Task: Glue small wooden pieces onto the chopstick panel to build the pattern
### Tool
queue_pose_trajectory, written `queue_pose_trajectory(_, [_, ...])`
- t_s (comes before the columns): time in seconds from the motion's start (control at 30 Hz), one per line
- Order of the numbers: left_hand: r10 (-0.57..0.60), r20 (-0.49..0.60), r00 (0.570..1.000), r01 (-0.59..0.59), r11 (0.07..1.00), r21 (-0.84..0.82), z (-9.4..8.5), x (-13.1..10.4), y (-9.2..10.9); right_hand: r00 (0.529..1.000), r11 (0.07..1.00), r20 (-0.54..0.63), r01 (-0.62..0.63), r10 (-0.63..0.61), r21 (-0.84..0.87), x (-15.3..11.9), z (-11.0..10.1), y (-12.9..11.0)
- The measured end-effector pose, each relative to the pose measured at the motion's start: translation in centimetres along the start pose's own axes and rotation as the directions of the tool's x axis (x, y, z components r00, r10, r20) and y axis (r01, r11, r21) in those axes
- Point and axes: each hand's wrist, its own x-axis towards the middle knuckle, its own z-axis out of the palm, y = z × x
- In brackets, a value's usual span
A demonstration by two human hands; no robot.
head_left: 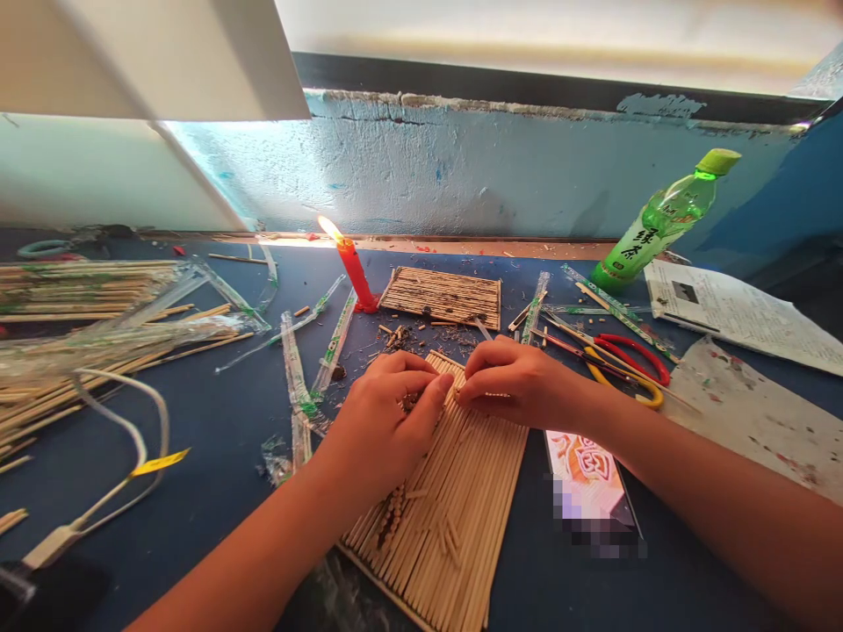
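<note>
A panel of wooden sticks [471, 491] laid side by side slants across the table in front of me, with short stick pieces [450, 537] lying loose on it. Over its upper left part is my left hand [395, 405], thumb and fingers closed together near the panel's top; what they may pinch is too small to tell. My right hand [510, 379] rests at the upper right of the panel, fingers curled and pinched close to the left thumb. A thin pale strip shows under the right fingers. Whatever sits between the fingertips is hidden.
A lit red candle [356, 274] stands behind my hands, beside a smaller stick panel [443, 298]. To the right are scissors [632, 360], a phone [589, 474], papers [751, 316] and a green bottle [659, 224]. Stick bundles [98, 290] and a white cable [162, 421] lie left.
</note>
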Motion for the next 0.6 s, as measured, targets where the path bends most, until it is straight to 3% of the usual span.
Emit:
queue_pose_trajectory(0.4, [-0.013, -0.001, 1.000, 0.013, 1.000, -0.016, 0.03, 0.21, 0.09, 0.999, 0.998, 0.000, -0.038, 0.038, 0.059, 0.00, -0.21, -0.17])
queue_pose_trajectory(0.6, [-0.005, 0.001, 1.000, 0.005, 1.000, -0.009, 0.05, 0.05, -0.05, 1.000, 1.000, -0.007, 0.001, -0.001, 0.031, 0.07, -0.21, -0.12])
